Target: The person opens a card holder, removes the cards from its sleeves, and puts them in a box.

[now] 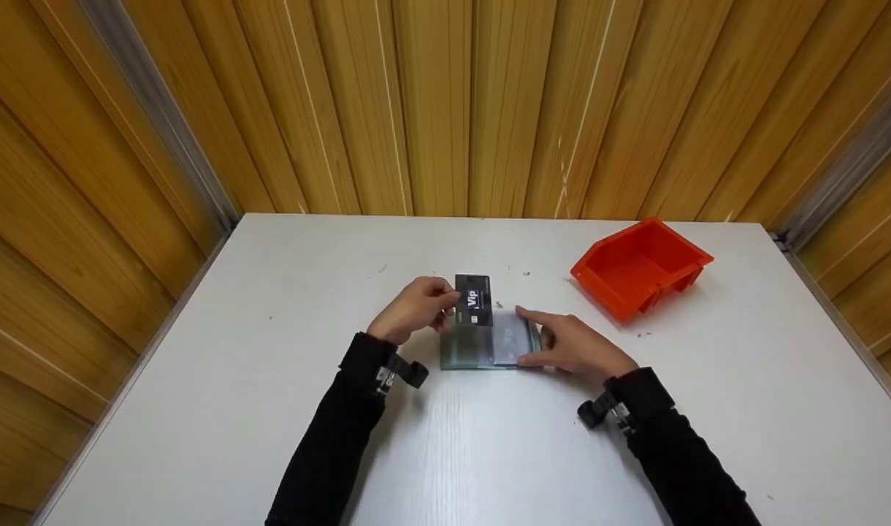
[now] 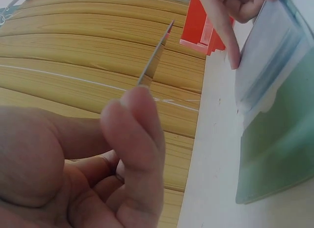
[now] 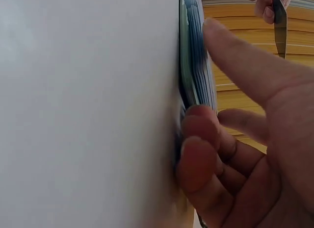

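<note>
And here's the left hand, thumb and fingers squeezed together on the edge of a dark card, with "Vip" in white letters running sideways up its face! The card is up in the air; the left wrist view catches it almost edge-on, well clear of the card holder lying on the white bench. From the head view, the card's lower end overlaps the holder's far edge.

Over to the right hand: it has hold of the holder's right side, forefinger out at the far edge of the clear pages, thumb at the near edge, the gap between them about as wide as the pages. The right wrist view shows those pages stacked in layers over the green cover, the other fingers curled close beside them.

Look at the holder itself: spread flat, green part to the left, clear pages to the right. Beyond the right hand, an orange-red bin sits at an angle towards the back of the bench. Behind it all, the wood-grain wall; down in front, black sleeves and black wrist straps on both arms.
</note>
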Demonstrator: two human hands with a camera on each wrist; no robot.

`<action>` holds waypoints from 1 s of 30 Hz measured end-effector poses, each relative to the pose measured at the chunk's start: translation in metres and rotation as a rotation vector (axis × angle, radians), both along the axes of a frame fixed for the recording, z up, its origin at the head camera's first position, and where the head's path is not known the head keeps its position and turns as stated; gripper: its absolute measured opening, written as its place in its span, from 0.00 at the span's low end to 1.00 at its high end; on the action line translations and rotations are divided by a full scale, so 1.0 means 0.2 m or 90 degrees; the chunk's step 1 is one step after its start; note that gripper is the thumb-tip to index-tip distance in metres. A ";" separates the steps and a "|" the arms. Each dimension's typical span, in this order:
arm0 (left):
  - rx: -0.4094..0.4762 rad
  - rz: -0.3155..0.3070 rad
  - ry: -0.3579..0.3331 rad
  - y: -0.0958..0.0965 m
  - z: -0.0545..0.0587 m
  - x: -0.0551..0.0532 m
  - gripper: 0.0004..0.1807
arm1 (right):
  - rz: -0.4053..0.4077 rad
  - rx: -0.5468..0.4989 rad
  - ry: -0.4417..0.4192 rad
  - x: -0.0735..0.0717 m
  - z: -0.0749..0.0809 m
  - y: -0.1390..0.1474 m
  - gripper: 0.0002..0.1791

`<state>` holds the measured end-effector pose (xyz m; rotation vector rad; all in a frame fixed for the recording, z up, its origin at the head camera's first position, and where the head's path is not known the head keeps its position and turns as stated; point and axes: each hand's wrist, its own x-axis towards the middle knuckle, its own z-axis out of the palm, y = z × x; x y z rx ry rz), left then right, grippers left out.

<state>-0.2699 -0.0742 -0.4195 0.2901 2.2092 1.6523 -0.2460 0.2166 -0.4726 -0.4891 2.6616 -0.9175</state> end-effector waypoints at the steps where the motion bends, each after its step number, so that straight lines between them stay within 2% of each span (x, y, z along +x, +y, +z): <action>1: 0.001 0.000 -0.001 0.00 0.00 0.00 0.10 | -0.005 -0.013 0.007 0.00 0.00 -0.01 0.50; 3: 0.004 -0.001 -0.004 0.01 -0.01 0.01 0.10 | -0.019 -0.051 0.023 0.00 0.01 -0.02 0.47; 5: 0.006 -0.007 -0.008 0.02 -0.01 0.01 0.11 | -0.027 -0.114 0.016 0.01 0.02 -0.04 0.40; 8: 0.005 -0.020 -0.013 0.05 -0.01 0.02 0.11 | -0.037 -0.229 -0.049 0.03 0.05 -0.09 0.31; 12: 0.004 -0.037 -0.025 0.10 -0.02 0.03 0.09 | -0.051 -0.334 -0.154 0.06 0.07 -0.15 0.29; 16: 0.004 -0.049 -0.024 0.15 -0.05 0.04 0.08 | -0.056 -0.378 -0.203 0.09 0.06 -0.19 0.27; 21: 0.006 -0.071 -0.017 0.19 -0.08 0.06 0.09 | -0.077 -0.432 -0.234 0.11 0.05 -0.22 0.22; 25: 0.009 -0.076 -0.022 0.21 -0.09 0.07 0.10 | -0.115 -0.435 -0.214 0.11 0.04 -0.22 0.19; 30: -0.005 -0.083 -0.010 0.21 -0.09 0.08 0.11 | -0.137 -0.423 -0.180 0.09 0.03 -0.21 0.17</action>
